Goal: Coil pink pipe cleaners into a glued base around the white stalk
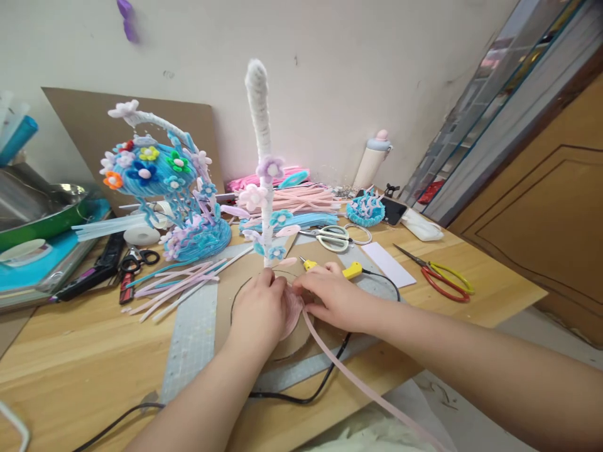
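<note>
A white wrapped stem (266, 213) with small pastel flowers stands upright, its base hidden behind my left hand (261, 307). That hand has its fingers closed around the foot of the stem, beside a pink coiled disc (293, 314) on round cardboard (287, 348). My right hand (336, 295) has its thumb and fingers bent together at the disc's right edge, where a long pink pipe cleaner (358, 380) leaves the coil and trails to the lower right. Behind my right hand lies a yellow glue gun (352, 270).
A blue flowered lamp-like craft piece (157, 169) stands at the left. Loose pipe cleaners (181, 285) and black-handled scissors (136, 257) lie near it. Red-and-yellow scissors (443, 279), a white card (389, 263) and a small blue basket (365, 210) are at the right. A black cord (301, 399) crosses the front.
</note>
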A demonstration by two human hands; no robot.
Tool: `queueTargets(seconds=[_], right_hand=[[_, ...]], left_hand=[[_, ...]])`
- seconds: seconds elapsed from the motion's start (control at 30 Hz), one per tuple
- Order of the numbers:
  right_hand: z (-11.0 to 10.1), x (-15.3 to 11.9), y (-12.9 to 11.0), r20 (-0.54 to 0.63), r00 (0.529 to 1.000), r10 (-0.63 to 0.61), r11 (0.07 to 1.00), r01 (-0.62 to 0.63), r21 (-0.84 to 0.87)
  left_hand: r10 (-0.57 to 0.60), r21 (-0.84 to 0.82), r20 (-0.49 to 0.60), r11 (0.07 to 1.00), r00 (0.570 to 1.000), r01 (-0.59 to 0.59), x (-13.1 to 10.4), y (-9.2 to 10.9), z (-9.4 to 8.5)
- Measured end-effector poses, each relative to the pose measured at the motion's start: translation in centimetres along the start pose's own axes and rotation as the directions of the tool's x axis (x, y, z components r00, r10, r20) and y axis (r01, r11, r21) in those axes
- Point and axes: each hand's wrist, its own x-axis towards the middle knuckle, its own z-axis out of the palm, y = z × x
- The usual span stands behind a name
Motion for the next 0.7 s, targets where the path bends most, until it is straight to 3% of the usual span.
queueTargets(seconds=[0.47,0.7], right_hand=[[0.9,-0.6,-0.8,-0.114,0.992,0.061,0.998,-0.062,-0.003],[1.3,-0.6,-0.5,-0.140,0.987,0.077,0.997,-0.072,0.040]], left_hand=[[0.005,-0.040,-0.044,0.999,0.999,-0.006,-0.2,0.0,-0.1],[-0.163,-0.175,-0.088,0.974,0.983,0.146,-0.2,-0.6,0.3]])
